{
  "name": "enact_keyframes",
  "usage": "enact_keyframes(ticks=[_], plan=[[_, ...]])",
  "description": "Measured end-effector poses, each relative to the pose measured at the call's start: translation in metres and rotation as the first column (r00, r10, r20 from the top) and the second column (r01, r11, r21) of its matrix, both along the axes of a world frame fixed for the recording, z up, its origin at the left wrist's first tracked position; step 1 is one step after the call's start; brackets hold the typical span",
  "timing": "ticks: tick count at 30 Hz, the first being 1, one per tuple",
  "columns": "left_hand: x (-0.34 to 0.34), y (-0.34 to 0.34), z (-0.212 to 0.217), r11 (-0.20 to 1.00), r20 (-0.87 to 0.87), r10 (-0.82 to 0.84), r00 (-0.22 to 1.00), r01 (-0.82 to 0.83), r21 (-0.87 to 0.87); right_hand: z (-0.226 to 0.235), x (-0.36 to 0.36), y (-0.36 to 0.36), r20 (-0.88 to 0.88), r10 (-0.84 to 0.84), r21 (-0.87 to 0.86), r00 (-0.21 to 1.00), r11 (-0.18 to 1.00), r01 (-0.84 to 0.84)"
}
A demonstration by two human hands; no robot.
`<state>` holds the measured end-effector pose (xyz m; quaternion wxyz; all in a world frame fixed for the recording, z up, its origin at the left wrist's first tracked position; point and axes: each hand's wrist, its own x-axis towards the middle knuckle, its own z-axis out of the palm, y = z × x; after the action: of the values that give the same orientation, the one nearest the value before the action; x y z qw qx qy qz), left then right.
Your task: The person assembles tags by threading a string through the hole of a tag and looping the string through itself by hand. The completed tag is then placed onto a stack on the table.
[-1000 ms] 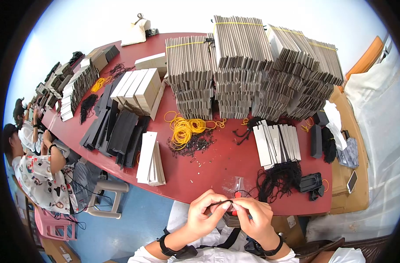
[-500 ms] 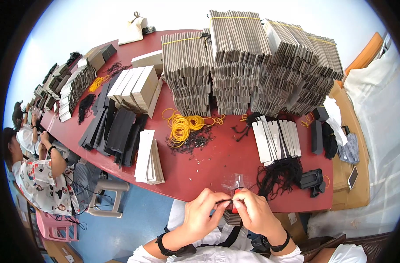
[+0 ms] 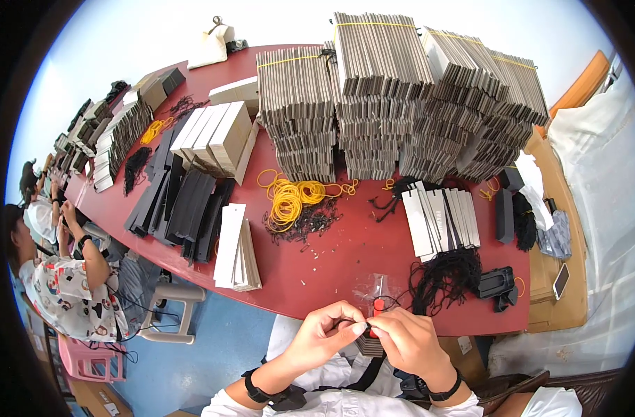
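Both hands meet just in front of the table's near edge, fingertips almost touching. My left hand (image 3: 321, 339) is closed in a pinch on a thin black cord (image 3: 340, 323), which curves over its fingers. My right hand (image 3: 409, 342) is closed too, its thumb and fingertips on the cord's other part, right beside the left fingertips. A red object (image 3: 378, 304), perhaps a tool handle, sticks up beside the right fingers; whether that hand holds it I cannot tell. Under the hands, partly hidden, is a small stack of grey-edged boards (image 3: 370, 346).
Tall bundles of grey boards (image 3: 380, 62) stand at the back of the red table (image 3: 331, 271). Yellow elastic cords (image 3: 289, 205), white cards (image 3: 237, 254), white tags (image 3: 439, 226) and a black cord pile (image 3: 442, 281) lie nearer. A co-worker (image 3: 63, 285) sits at left.
The left fingers have curled and the cord now arches above them. My right hand has turned slightly, its fingers flatter over the cord, and more of the red object shows above it.
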<state>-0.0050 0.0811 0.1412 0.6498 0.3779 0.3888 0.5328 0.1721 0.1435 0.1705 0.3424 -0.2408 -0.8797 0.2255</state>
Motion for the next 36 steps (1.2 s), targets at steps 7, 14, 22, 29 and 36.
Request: enact_keyframes(ticks=[7,14,22,29,36], plan=[[0.004,-0.002,0.004,0.998,0.087,0.045,0.995,-0.041,-0.051,-0.001,0.006,0.003,0.098,-0.007,0.120,0.995,0.993,-0.005],[0.007,-0.004,0.003,0.990,-0.071,0.142,0.987,-0.140,0.033,-0.003,0.011,0.006,0.133,0.011,0.239,0.991,0.970,-0.042],[0.009,-0.007,0.003,0.989,0.018,0.134,0.991,-0.133,-0.058,-0.008,0.003,-0.004,-0.148,-0.035,-0.224,0.988,0.974,0.000],[0.005,-0.006,0.002,0.989,-0.021,0.135,0.991,-0.136,-0.051,-0.017,0.012,-0.002,-0.098,0.004,-0.122,0.995,0.992,-0.016],[-0.001,-0.011,0.008,0.999,-0.038,0.000,0.999,-0.002,-0.052,-0.011,0.021,0.000,0.038,0.230,-0.141,0.973,0.965,-0.222]])
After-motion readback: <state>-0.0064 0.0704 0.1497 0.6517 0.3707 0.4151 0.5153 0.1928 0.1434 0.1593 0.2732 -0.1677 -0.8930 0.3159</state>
